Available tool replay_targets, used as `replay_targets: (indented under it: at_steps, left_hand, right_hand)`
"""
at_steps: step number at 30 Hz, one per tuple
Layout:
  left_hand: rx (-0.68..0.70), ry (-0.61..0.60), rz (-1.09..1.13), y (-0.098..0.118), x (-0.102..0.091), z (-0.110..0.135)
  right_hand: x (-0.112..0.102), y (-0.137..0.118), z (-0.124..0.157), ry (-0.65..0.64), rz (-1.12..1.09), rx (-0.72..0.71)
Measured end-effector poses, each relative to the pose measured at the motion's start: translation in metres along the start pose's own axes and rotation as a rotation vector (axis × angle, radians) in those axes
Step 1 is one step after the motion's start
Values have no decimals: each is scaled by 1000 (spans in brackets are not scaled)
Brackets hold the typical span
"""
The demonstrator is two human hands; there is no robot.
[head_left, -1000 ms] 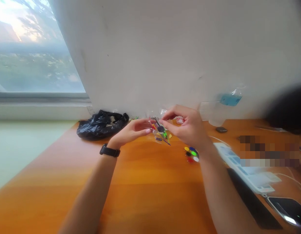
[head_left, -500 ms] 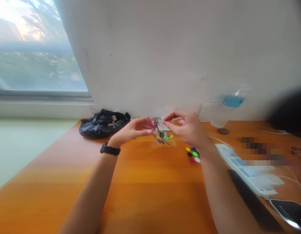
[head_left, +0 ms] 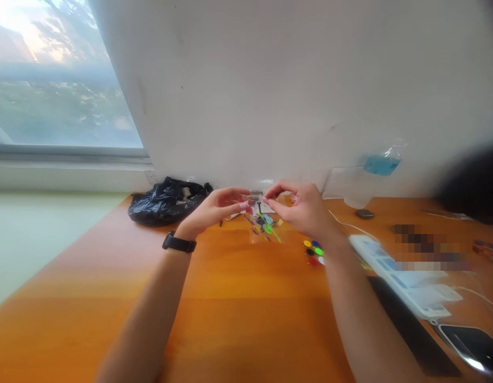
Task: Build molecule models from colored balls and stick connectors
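Between my two hands is a clear plastic bag (head_left: 255,234) with small colourful parts in it, among them a bright green stick-like piece (head_left: 275,232) and a dark thin piece. My left hand (head_left: 220,208), with a black band on its wrist, reaches in from the left. Its thumb and fingers close on the bag's left side, near something pinkish. From the right, my right hand (head_left: 300,208) pinches thumb and forefinger together at the bag's upper right. Blur hides the exact grip. Several round coloured pieces (head_left: 315,252) lie on the table below my right wrist.
A black plastic bag (head_left: 166,205) rests against the wall at the left. On the right are a white power strip (head_left: 398,276) with cables, a black strip (head_left: 409,324), a phone-like device (head_left: 473,346) and a bottle with a blue label (head_left: 382,165).
Both hands have shifted slightly, the right a little to the left. The colourful parts between them have turned, and the green piece shows more. The red part by my left fingers is less visible.
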State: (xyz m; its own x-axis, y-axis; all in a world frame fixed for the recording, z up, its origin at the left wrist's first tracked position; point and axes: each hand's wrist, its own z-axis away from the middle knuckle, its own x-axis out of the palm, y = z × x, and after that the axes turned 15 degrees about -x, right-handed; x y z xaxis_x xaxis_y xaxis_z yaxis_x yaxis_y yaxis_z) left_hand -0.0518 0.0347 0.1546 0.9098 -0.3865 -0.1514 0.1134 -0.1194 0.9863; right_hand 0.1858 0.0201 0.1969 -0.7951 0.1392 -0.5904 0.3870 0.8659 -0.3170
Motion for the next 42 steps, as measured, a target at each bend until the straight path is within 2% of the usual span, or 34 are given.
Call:
replay_targets:
  at_steps: [2, 5, 6, 9, 15, 17, 20, 21, 25, 29, 34, 42]
  left_hand:
    - [21, 45, -33, -2, -2, -2]
    - [50, 111, -46, -5, -4, -5]
    - [52, 136, -32, -6, -5, -5]
    - [45, 188, 42, -7, -4, -7]
    - [32, 128, 32, -5, -3, -6]
    - [37, 132, 10, -5, -3, -6]
    - [55, 144, 1, -5, -4, -5]
    - [57, 150, -4, -5, -4, -6]
    - [45, 120, -14, -5, -3, -6]
    - [52, 79, -29, -4, -2, -6]
    - [72, 159, -63, -4, -1, -7]
    - [143, 290, 27, -4, 5, -12]
  right_hand:
    - [1, -2, -1, 116, 24, -38]
    - [4, -4, -3, 363, 81, -59]
    - [5, -4, -3, 386, 81, -57]
    - [8, -1, -3, 275, 21, -55]
    - [12, 0, -3, 169, 12, -53]
    - [11, -3, -3, 193, 22, -67]
    - [9, -5, -2, 325, 64, -83]
    - [9, -4, -2, 307, 68, -85]
    - [8, -1, -2, 74, 43, -68]
    - [9, -5, -2, 141, 28, -65]
    - [9, -4, -2, 143, 2, -54]
    - [6, 4, -3, 112, -18, -9]
